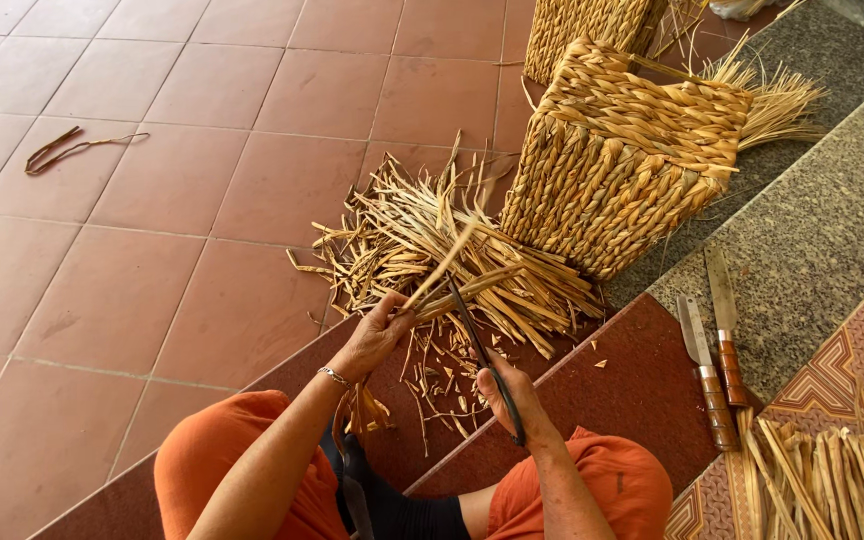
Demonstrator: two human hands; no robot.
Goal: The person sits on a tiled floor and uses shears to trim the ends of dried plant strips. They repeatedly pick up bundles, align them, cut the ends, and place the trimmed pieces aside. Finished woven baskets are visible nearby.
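Observation:
My left hand pinches a bundle of dry straw strands that stick out from the base of a woven straw basket lying tilted on the floor. My right hand grips black scissors, whose blades point up into the strands beside my left fingers. A pile of cut straw trimmings lies just beyond both hands. I sit in orange trousers with my knees at the bottom of the view.
Two knives with wooden handles lie on the stone step to the right, above a bundle of straw. A second woven basket stands at the top. A dark strap lies on the red tiles at far left.

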